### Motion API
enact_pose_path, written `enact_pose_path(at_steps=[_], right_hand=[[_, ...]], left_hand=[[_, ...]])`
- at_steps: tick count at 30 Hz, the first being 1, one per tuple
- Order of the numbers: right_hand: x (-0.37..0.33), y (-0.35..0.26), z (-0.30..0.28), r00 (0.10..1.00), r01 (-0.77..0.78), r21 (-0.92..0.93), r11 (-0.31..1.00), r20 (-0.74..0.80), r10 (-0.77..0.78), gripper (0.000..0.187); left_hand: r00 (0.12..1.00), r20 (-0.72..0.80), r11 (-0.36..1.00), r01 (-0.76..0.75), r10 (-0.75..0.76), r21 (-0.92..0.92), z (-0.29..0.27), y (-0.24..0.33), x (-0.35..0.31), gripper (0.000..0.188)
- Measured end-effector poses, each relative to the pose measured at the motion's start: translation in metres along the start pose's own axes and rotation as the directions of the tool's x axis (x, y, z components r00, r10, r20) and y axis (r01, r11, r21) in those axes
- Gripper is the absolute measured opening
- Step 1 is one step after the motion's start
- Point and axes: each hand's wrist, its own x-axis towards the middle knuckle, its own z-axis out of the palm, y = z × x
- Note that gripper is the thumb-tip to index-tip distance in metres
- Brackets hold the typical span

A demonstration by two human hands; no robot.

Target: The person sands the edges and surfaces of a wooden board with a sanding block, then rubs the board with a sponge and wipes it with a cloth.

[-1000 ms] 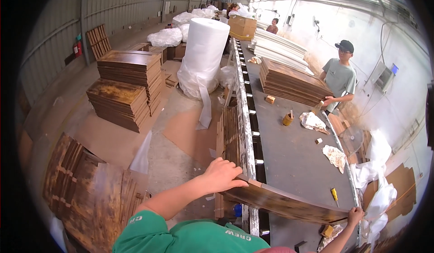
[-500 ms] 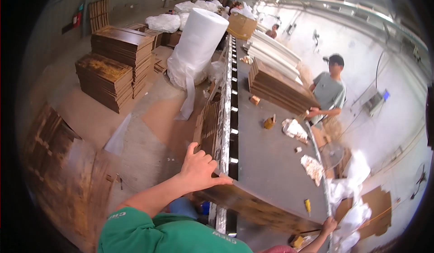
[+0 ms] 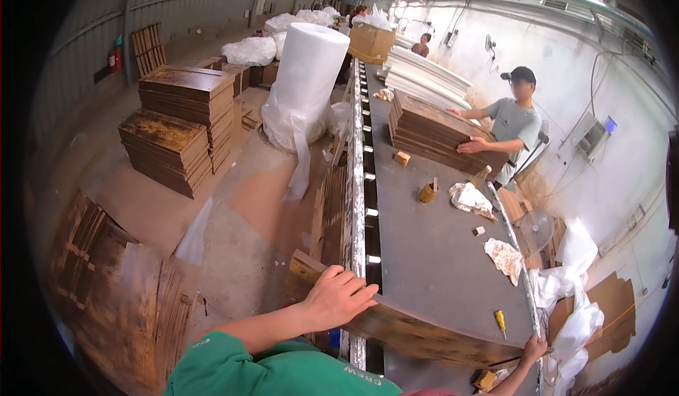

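Note:
A long brown wooden board [image 3: 424, 336] stands on its edge across the near end of the grey-topped workbench [image 3: 424, 254], its left end sticking out past the bench's rail. My left hand [image 3: 341, 297] grips its upper edge near that left end, fingers bent together over the wood. At the opposite end, by the bench's right rim, my right hand [image 3: 535, 348] is closed on the board's corner. Close to the right hand lie a yellow-handled screwdriver [image 3: 500, 319] and, on the near side of the board, a small yellowish block-like container [image 3: 485, 380].
Crumpled rags [image 3: 504, 260], a yellow-brown pot [image 3: 428, 192] and a stack of boards [image 3: 438, 130] sit farther along the bench. A co-worker [image 3: 520, 123] stands beside that stack. On the left floor are board piles [image 3: 166, 145] and a foam roll [image 3: 308, 77].
My left hand's fingers have gone from spread to closed over the board's edge. The co-worker's hands have moved onto the stack's top and side. The whole view has shifted slightly.

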Motion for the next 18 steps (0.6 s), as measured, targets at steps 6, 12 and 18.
enact_pose_path(at_steps=[6,12,18], right_hand=[[-0.003,0.012,-0.007,0.997,0.009,0.037,0.999,-0.079,-0.006,0.030],[-0.014,-0.015,-0.014,0.998,-0.059,0.205,0.977,-0.019,0.064,0.034],[-0.012,-0.018,-0.017,0.998,-0.068,0.113,0.991,0.025,0.065,0.034]], left_hand=[[0.991,-0.118,0.998,-0.057,0.060,0.034,-0.012,-0.006,-0.003,0.032],[0.992,-0.123,0.991,-0.010,-0.007,-0.136,-0.022,-0.016,-0.010,0.019],[0.996,-0.084,0.986,-0.028,0.014,-0.163,-0.021,-0.022,-0.011,0.019]])
